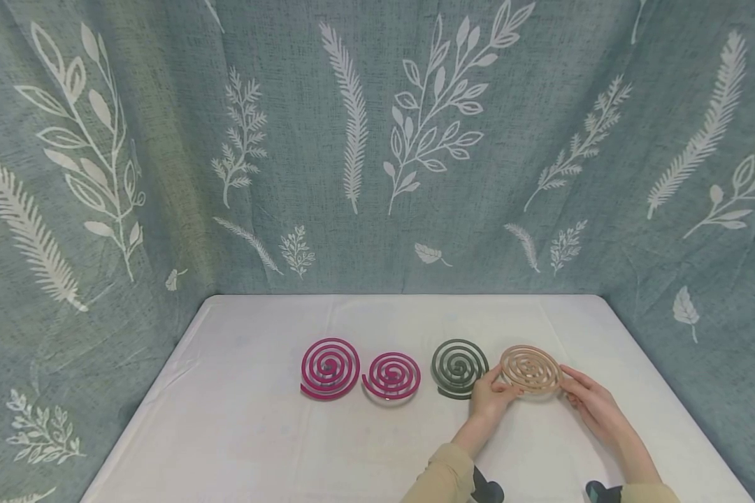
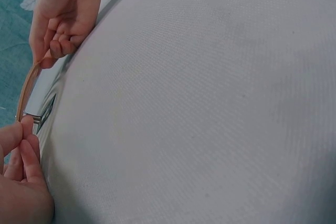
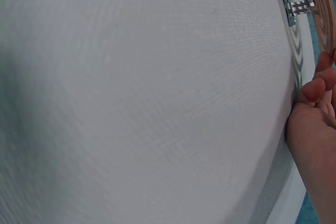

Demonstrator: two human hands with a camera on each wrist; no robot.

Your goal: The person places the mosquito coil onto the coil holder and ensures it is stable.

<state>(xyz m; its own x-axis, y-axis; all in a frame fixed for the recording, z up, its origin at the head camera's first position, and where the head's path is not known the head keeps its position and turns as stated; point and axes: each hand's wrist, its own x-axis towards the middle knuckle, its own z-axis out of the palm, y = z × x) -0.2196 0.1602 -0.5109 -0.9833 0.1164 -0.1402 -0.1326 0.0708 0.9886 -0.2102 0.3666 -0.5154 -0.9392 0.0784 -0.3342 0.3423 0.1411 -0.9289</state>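
A tan mosquito coil (image 1: 531, 369) is held flat a little above the white table, between both hands. My left hand (image 1: 492, 402) pinches its left edge between thumb and fingers, right beside the dark green mosquito coil (image 1: 459, 368). At the opposite edge, my right hand (image 1: 594, 405) grips the rim with its thumb and fingertips. Under the tan coil, a small metal stand (image 3: 302, 7) shows in the right wrist view. In the left wrist view the coil (image 2: 27, 90) appears edge-on, with a hand at either end.
Two magenta coils, a larger one (image 1: 330, 369) and a smaller one (image 1: 391, 376), sit left of the green coil in a rough row. White cloth covers the table (image 1: 239, 433). Blue-green curtains (image 1: 377, 140) with leaf patterns stand behind and at both sides.
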